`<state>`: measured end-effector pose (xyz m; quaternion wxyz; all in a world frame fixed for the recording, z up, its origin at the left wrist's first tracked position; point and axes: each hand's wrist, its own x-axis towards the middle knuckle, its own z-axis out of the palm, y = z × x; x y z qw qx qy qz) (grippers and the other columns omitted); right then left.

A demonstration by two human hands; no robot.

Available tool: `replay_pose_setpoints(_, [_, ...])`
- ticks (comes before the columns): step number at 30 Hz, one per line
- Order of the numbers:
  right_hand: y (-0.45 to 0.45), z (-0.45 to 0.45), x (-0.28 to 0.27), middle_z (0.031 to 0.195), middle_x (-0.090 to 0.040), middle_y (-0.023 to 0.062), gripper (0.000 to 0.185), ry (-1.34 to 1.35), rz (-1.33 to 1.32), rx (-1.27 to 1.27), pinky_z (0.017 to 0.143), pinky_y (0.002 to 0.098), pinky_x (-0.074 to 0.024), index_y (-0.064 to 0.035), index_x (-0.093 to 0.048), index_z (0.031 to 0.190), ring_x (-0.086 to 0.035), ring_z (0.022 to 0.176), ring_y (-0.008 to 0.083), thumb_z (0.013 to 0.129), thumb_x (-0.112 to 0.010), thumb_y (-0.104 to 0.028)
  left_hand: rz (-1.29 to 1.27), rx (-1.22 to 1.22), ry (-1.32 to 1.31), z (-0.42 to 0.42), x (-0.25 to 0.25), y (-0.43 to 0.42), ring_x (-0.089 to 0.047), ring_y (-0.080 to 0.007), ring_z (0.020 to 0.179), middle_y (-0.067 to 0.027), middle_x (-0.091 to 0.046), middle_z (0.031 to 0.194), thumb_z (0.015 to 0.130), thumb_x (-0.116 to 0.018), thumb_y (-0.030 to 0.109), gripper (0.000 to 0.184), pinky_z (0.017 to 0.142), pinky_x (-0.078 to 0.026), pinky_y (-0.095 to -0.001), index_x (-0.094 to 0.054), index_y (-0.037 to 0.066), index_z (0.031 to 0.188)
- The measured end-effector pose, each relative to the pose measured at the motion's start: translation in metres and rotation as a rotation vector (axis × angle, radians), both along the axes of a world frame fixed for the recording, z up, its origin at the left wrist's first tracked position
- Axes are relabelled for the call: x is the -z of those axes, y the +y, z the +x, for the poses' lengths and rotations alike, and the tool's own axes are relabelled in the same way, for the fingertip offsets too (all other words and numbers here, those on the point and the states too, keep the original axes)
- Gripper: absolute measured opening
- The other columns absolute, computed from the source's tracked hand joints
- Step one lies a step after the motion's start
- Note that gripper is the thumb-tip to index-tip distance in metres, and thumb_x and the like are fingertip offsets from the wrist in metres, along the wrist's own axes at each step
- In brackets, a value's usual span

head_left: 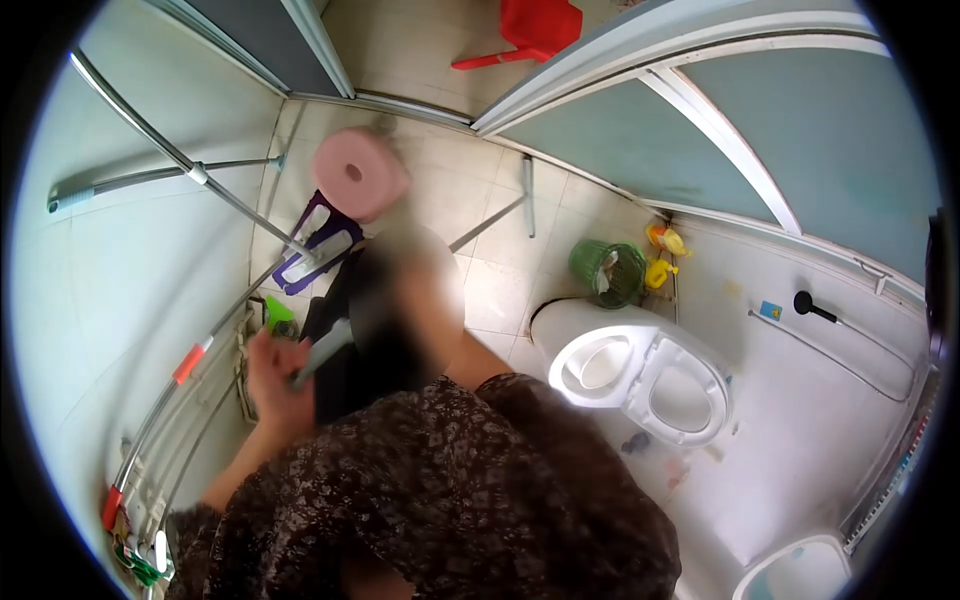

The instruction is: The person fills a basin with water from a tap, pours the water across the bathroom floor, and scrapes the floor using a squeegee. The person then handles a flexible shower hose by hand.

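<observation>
My left hand [278, 385] is at the lower left of the head view, its fingers closed round the lower end of a pale grey-green handle-like object [325, 350]. The object's upper end runs into a blurred area in the middle. My right hand [418, 300] reaches into that same blur from the right, over something black [335, 375]; its fingers are smeared, and whether they hold anything cannot be made out. Dark patterned clothing [430, 480] covers the lower middle of the view.
A pink stool [362, 172] stands behind a purple-edged mop head [318, 250]. Metal poles [145, 125] lean at the left wall. On the right are a green bin [610, 272], yellow bottles [660, 272], a white toilet [640, 375] and a shower head [815, 307]. A red dustpan [540, 28] lies beyond the doorway.
</observation>
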<state>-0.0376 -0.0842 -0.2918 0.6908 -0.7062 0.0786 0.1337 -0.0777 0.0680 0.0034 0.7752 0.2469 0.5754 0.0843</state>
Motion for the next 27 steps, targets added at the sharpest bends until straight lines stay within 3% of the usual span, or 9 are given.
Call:
replay_pose_setpoints(3, [0.06,-0.04,-0.002,0.075,-0.05,0.0215,0.036,0.123,-0.749,-0.063,0.053,0.0333,-0.045,0.0047,-0.024,0.099,-0.055,0.066,0.0288,0.072,-0.044,-0.007,0.079,-0.16,0.279,-0.016,-0.052,0.015,-0.027,-0.0113,0.042,0.0016,-0.022,0.043,0.078,-0.044,0.022,0.037,0.068,-0.037,-0.0257,-0.023,0.013,0.049])
replay_pose_setpoints(4, [0.085,-0.04,-0.024,0.078,-0.051,0.0243,0.039,0.831,-0.246,0.155,0.058,0.0357,-0.0455,0.0055,-0.022,0.101,-0.056,0.071,0.0316,0.072,-0.044,-0.008,0.083,-0.175,0.277,-0.026,-0.06,0.017,-0.027,-0.0113,0.042,0.0016,-0.022,0.043,0.078,-0.044,0.022,0.037,0.068,-0.037,-0.0257,-0.023,0.013,0.049])
replay_pose_setpoints(6, [0.1,-0.034,-0.078,0.088,-0.049,0.0313,0.046,0.813,-0.456,-0.053,0.075,0.0392,-0.0398,0.0069,-0.018,0.105,-0.051,0.082,0.0392,0.072,-0.044,-0.01,0.099,-0.349,0.163,-0.056,-0.07,0.023,-0.027,-0.0124,0.042,0.0002,-0.021,0.041,0.08,-0.042,0.018,0.039,0.076,-0.037,-0.0263,-0.021,0.012,0.048])
replay_pose_setpoints(11, [0.124,-0.041,-0.104,0.086,-0.05,0.0305,0.042,0.744,-0.496,-0.332,0.074,0.0407,-0.0396,0.0055,-0.021,0.102,-0.051,0.081,0.0404,0.073,-0.044,-0.013,0.086,-0.345,0.112,-0.106,-0.081,0.021,-0.029,-0.0115,0.049,0.0006,-0.02,0.046,0.08,-0.039,0.021,0.034,0.083,-0.033,-0.0276,-0.023,0.011,0.051])
replay_pose_setpoints(18, [0.1,-0.027,-0.124,0.083,-0.05,0.031,0.038,0.56,-0.461,-0.232,0.076,0.0414,-0.0386,0.0048,-0.023,0.097,-0.049,0.083,0.0423,0.074,-0.044,-0.018,0.002,-0.349,0.126,-0.083,-0.077,0.026,-0.027,-0.0116,0.042,0.002,-0.021,0.045,0.078,-0.042,0.02,0.031,0.076,-0.037,-0.0277,-0.025,0.012,0.054])
replay_pose_setpoints(19, [0.096,-0.035,-0.082,0.081,-0.05,0.0297,0.036,0.613,-0.55,-0.104,0.067,0.0393,-0.0436,0.006,-0.024,0.097,-0.054,0.072,0.0389,0.074,-0.044,-0.015,0.005,-0.355,0.124,-0.08,-0.067,0.024,-0.027,-0.0116,0.042,0.002,-0.021,0.045,0.078,-0.042,0.02,0.031,0.076,-0.037,-0.0277,-0.025,0.012,0.054])
replay_pose_setpoints(20, [0.076,0.003,-0.156,0.078,-0.051,0.0271,0.037,0.832,-0.199,0.024,0.053,0.0355,-0.0458,0.0074,-0.025,0.098,-0.056,0.058,0.0319,0.075,-0.042,-0.015,0.009,-0.288,0.073,-0.078,-0.051,0.021,-0.027,-0.0113,0.043,0.0022,-0.022,0.046,0.078,-0.043,0.02,0.031,0.075,-0.037,-0.0278,-0.025,0.013,0.055])
replay_pose_setpoints(21, [0.067,0.008,-0.152,0.077,-0.052,0.024,0.034,0.768,-0.228,0.134,0.044,0.0328,-0.0443,0.0083,-0.028,0.098,-0.055,0.049,0.0266,0.075,-0.041,-0.013,0.014,-0.221,0.023,-0.072,-0.04,0.02,-0.027,-0.011,0.043,0.0025,-0.022,0.046,0.078,-0.044,0.02,0.03,0.073,-0.038,-0.0279,-0.026,0.013,0.055])
replay_pose_setpoints(27, [0.014,0.006,-0.007,0.081,-0.052,0.0246,0.03,0.422,-0.085,-0.119,0.053,0.0339,-0.0455,0.0093,-0.032,0.092,-0.057,0.063,0.029,0.073,-0.043,-0.011,-0.031,-0.166,0.03,-0.022,-0.033,-0.001,-0.028,-0.0114,0.046,0.0013,-0.023,0.047,0.076,-0.046,0.023,0.029,0.08,-0.035,-0.0276,-0.029,0.012,0.056])
